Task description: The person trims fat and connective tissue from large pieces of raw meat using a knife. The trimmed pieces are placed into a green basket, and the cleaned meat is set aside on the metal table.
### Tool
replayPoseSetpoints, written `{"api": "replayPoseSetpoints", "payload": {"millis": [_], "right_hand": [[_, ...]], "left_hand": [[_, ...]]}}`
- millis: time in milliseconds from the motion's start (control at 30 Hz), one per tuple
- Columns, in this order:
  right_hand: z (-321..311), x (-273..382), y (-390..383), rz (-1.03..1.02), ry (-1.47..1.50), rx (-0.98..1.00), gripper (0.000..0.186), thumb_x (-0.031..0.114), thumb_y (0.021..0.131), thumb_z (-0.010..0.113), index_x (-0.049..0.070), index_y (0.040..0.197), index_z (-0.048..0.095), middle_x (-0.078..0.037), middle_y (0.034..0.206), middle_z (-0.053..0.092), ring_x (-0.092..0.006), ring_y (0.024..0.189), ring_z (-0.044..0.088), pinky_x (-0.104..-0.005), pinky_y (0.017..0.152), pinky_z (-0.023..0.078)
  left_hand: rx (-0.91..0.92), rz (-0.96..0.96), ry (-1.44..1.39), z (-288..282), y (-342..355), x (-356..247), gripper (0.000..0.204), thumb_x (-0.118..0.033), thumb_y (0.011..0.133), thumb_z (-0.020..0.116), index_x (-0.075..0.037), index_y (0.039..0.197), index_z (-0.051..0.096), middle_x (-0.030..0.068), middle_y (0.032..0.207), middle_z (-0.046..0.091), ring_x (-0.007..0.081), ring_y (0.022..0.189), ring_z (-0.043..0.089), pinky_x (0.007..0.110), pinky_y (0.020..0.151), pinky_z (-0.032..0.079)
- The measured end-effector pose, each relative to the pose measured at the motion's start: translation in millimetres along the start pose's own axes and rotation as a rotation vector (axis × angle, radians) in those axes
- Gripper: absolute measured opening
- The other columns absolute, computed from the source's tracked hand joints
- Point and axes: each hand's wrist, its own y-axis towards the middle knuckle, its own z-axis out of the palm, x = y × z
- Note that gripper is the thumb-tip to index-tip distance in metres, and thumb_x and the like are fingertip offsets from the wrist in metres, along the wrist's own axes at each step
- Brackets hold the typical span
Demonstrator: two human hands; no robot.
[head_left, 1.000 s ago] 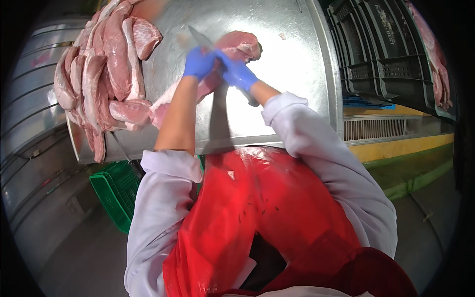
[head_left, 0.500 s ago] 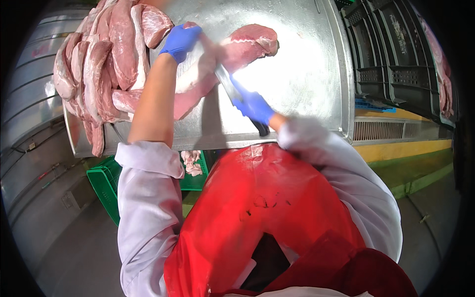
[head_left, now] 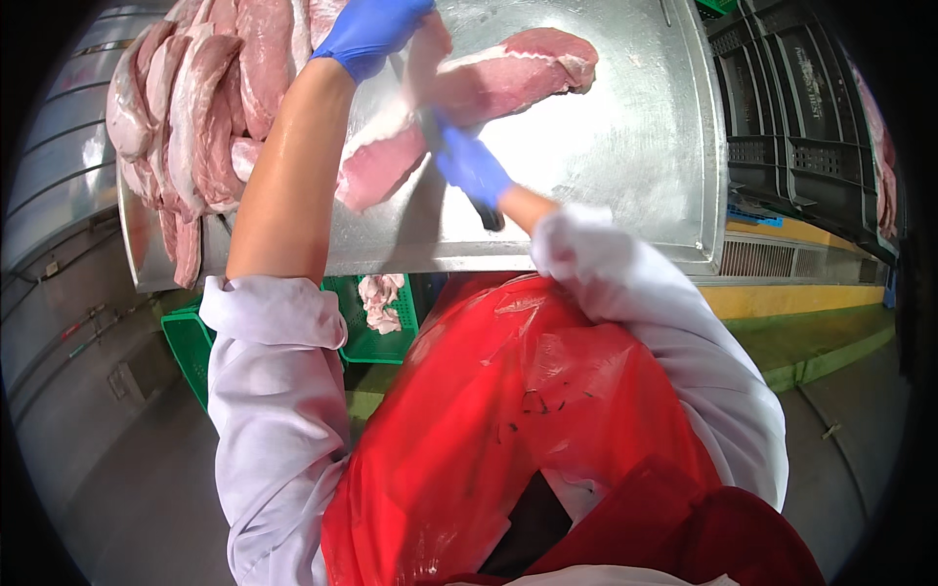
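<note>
My left hand (head_left: 369, 37), in a blue glove, is closed on a pale strip of fat (head_left: 428, 61) lifted up from a long pork loin (head_left: 523, 73), which lies diagonally on the steel table (head_left: 640, 161). My right hand (head_left: 467, 161), also gloved in blue, grips a knife (head_left: 489, 215) by its dark handle, low over the table just below the loin; its blade is blurred at the meat where the strip meets it. A pile of pork pieces (head_left: 200, 117) fills the left of the table, beside my left forearm.
Stacked black crates (head_left: 801, 156) stand along the right, with more meat behind them. Green crates (head_left: 376, 347) sit below the table's front edge, one holding pale trimmings (head_left: 379, 301). A red apron covers my front, close to the table. A yellow ledge (head_left: 791, 298) runs at right.
My left hand has moved up and away, lifting the pale strip from the loin. The loin's upper end has shifted rightward in view. The knife hand dropped back, then rose slightly toward the meat.
</note>
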Motion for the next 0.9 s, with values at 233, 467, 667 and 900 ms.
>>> {"api": "replayPoseSetpoints", "payload": {"millis": [233, 467, 667, 900], "right_hand": [[50.2, 0.0, -65.7, -0.172, -0.089, 0.001, 0.075, 0.018, 0.092, 0.047, 0.013, 0.157, 0.010, -0.035, 0.098, 0.065, -0.0502, 0.087, 0.065, -0.0548, 0.076, 0.051], [54.6, 68.5, 26.7, 0.023, -0.107, 0.016, 0.079, 0.008, 0.086, 0.049, 0.002, 0.155, 0.012, -0.035, 0.103, 0.061, -0.0464, 0.089, 0.063, -0.0495, 0.078, 0.051], [131.2, 10.2, 6.3, -0.332, -0.256, -0.127, 0.073, 0.014, 0.092, 0.050, 0.013, 0.156, 0.014, -0.035, 0.083, 0.064, -0.0518, 0.075, 0.063, -0.0576, 0.069, 0.050], [118.4, 85.2, -60.4, -0.230, -0.050, 0.094, 0.081, 0.011, 0.090, 0.052, 0.017, 0.157, 0.006, -0.032, 0.086, 0.066, -0.0508, 0.074, 0.064, -0.0573, 0.070, 0.051]], "left_hand": [[-0.058, 0.070, -0.162, -58.9, -37.8, -18.9, 0.005, -0.012, 0.089, 0.058, -0.013, 0.085, 0.055, -0.0031, 0.065, 0.048, 0.0051, 0.048, 0.040, 0.020, 0.040, 0.027], [-0.103, 0.201, -0.127, -84.4, -86.8, -32.5, 0.008, -0.013, 0.091, 0.061, -0.011, 0.084, 0.057, -0.0046, 0.066, 0.049, 0.0034, 0.050, 0.041, 0.020, 0.044, 0.030], [-0.133, 0.341, -0.245, -117.9, -167.3, -74.5, 0.006, -0.010, 0.090, 0.063, -0.009, 0.087, 0.059, -0.0048, 0.066, 0.048, 0.0012, 0.048, 0.038, 0.018, 0.042, 0.026], [-0.495, 0.362, -0.316, -240.5, -296.7, -56.9, 0.032, -0.011, 0.095, 0.054, 0.004, 0.123, 0.058, 0.0148, 0.113, 0.065, 0.0209, 0.097, 0.067, 0.030, 0.083, 0.055]]}}
